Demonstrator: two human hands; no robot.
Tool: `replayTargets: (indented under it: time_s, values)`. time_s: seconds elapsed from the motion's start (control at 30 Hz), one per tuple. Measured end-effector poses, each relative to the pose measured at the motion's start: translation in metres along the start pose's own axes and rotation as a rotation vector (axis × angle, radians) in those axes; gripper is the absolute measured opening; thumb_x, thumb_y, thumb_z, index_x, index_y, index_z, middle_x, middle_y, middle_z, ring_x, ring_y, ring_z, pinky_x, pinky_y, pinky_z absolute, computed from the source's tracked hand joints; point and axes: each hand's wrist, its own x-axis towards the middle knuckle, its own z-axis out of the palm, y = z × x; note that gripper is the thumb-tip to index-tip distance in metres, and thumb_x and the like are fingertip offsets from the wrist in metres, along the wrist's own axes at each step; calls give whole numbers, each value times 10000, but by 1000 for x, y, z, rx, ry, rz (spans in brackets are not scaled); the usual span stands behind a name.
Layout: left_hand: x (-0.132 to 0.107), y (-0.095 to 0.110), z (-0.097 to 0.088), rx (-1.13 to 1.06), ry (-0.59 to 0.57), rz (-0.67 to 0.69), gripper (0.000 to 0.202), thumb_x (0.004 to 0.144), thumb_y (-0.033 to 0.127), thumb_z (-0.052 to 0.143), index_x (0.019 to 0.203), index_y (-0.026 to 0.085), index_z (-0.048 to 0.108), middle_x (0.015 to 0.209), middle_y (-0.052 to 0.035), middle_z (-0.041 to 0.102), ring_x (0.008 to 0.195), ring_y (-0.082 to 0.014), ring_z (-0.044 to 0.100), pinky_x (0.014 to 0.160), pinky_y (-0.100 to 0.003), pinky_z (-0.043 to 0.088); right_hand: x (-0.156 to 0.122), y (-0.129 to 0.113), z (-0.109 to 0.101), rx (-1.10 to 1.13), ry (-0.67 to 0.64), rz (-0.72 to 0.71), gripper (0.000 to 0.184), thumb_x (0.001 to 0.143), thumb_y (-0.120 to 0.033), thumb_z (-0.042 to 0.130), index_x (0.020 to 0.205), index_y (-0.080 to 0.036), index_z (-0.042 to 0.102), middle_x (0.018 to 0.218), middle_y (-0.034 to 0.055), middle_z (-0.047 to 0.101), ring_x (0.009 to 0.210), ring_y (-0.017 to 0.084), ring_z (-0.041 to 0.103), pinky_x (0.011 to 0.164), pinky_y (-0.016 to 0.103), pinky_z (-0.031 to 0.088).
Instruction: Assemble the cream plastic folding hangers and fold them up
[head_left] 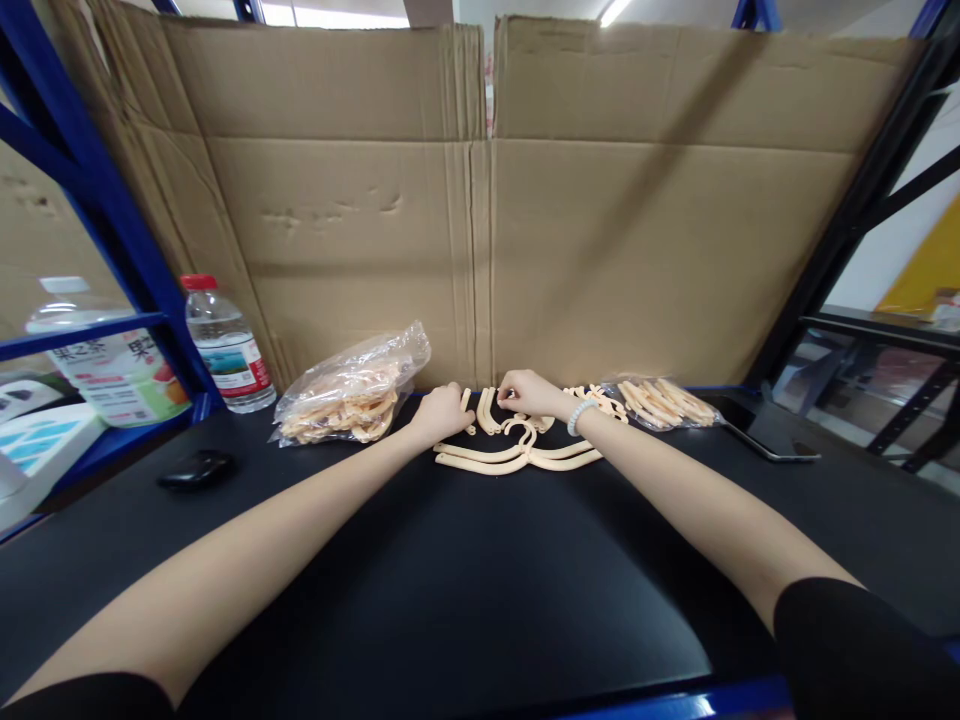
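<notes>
My left hand (442, 412) is closed near the back of the black table, its thumb lying across a short beige plastic hanger piece (468, 400). My right hand (534, 394), with a pale beaded bracelet (580, 414) at the wrist, has its fingertips pinched together. Whatever sits in that pinch is too small to make out. Just left of it lie curved hanger pieces (489, 412) side by side. In front of both hands rest beige clothes hangers (487, 462), their arms spread and hooks pointing away from me. More loose beige pieces (609, 402) are partly hidden behind my right forearm.
A clear bag of beige pieces (345, 395) lies left, a flatter bag (667, 402) right. A phone-like dark slab (772, 430) is at the right. On the left are a black mouse (196, 470) and a water bottle (229, 350). Cardboard (637, 250) walls the back.
</notes>
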Motion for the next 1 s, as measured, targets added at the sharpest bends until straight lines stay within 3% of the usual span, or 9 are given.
replayTargets:
  time_s: [0.2,0.3,0.43,0.57,0.63,0.7,0.8,1.0]
  values:
    - [4,7,-12,-51,-61,-26,306,911,306,600,1172,147,580,1168,-97,606,1006,-225,621,840,-414,537,-16,-12,-21,236,246,136,161,859,-218,555,892,-131,687,924,106,692,824,177,621,760,309,483]
    - [-3,4,-25,-154,-39,-4,280,912,300,599,1142,141,591,1114,-87,628,956,-210,636,814,-402,546,-42,-24,-33,368,281,158,193,882,-282,521,941,-146,646,832,70,674,702,144,606,648,281,505]
    - [-31,4,-35,-373,-8,81,258,825,166,641,1080,137,611,869,-69,696,835,-196,680,780,-331,553,-90,-39,-42,503,293,167,231,909,-388,488,981,-189,580,699,-4,597,555,106,559,535,245,496]
    - [-75,18,-14,-617,-50,164,262,852,223,563,1097,131,567,954,-73,708,812,-169,696,716,-285,576,-127,-51,-35,755,253,194,246,925,-454,481,1016,-228,511,569,-74,506,458,97,550,457,215,448]
    - [-93,25,2,-841,-68,176,214,842,262,575,1012,133,564,834,-46,687,694,-155,677,668,-302,580,-135,-55,-26,852,216,189,251,927,-465,482,1026,-235,493,637,-60,566,466,99,596,450,213,450]
    - [-105,28,15,-1032,-74,232,201,831,335,614,900,156,553,788,-22,644,699,-154,658,663,-299,577,-138,-59,-18,929,207,175,256,904,-457,534,1017,-228,512,757,-14,641,530,112,645,471,223,474]
    - [-111,28,22,-1167,-73,275,235,841,385,624,904,187,514,830,-19,647,697,-149,655,661,-299,580,-138,-63,-10,1004,224,171,246,830,-405,662,967,-212,595,852,32,676,645,134,664,525,245,524]
    - [-103,23,21,-1279,-150,169,272,838,395,637,923,208,459,931,-54,709,826,-183,703,762,-336,598,-141,-61,-1,1092,164,231,195,749,-333,752,895,-209,713,833,38,696,702,153,656,567,286,584]
